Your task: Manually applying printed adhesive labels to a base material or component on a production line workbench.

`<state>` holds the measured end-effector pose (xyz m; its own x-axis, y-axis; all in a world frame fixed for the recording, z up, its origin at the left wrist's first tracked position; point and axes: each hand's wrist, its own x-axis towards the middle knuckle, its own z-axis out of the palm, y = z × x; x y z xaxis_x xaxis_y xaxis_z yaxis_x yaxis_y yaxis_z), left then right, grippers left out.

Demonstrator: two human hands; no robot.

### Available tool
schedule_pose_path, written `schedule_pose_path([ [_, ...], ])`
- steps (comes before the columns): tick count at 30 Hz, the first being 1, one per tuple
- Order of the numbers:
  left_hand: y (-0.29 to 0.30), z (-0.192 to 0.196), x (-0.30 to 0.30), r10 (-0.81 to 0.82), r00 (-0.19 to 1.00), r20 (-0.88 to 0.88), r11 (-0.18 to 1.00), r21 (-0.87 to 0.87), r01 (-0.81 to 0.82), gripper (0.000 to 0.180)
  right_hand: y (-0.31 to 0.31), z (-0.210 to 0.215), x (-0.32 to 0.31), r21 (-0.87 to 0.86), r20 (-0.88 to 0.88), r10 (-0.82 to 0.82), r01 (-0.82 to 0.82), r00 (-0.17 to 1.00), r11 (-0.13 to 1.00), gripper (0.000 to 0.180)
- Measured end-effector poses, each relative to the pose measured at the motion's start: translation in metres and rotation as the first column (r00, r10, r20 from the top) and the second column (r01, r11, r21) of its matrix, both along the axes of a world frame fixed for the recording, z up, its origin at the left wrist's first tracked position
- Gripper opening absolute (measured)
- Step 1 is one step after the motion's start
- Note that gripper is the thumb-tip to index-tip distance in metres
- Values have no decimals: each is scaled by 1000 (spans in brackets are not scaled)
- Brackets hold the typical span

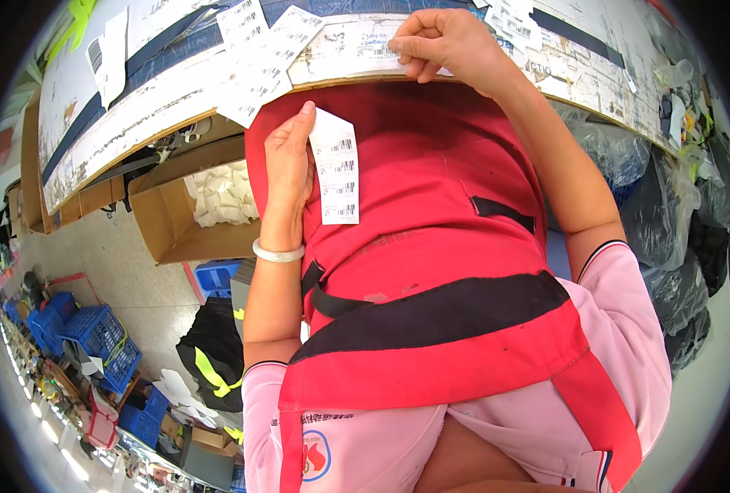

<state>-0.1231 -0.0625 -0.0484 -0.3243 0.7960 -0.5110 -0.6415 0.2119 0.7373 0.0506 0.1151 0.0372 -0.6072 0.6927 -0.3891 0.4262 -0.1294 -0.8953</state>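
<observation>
My left hand (pixel 289 156) pinches a strip of white barcode labels (pixel 339 177) between thumb and fingers, and the strip hangs down over my red apron (pixel 431 214). Up at the table's near edge is my right hand (pixel 451 51), its thumb and forefinger closed together. The fingertips meet a white printed label (pixel 371 51) near that edge; whether they grip it or a smaller piece is unclear. More barcode label strips (pixel 262 62) lie overlapping on the table to the left of it, partly over the edge.
The worn white table (pixel 176 94) spans the far side. Beneath it on the left stands an open cardboard box (pixel 156 222) with small white pieces (pixel 221 195). Blue crates (pixel 106 341) stand farther left. Plastic bags (pixel 669 222) hang at the right.
</observation>
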Motion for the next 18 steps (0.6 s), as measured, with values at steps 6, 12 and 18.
schedule_pose_path([
  [6,0,1,0,-9,1000,-8,1000,-9,9,25,0,0,-5,-86,25,-12,14,1000,996,13],
  [12,-1,-1,-1,-20,1000,-22,1000,-9,20,25,1,-4,-5,-94,25,-12,15,1000,995,13],
  [18,0,-1,1,1,1000,-27,1000,-10,-1,24,2,-5,-6,-86,35,-12,15,999,996,14],
])
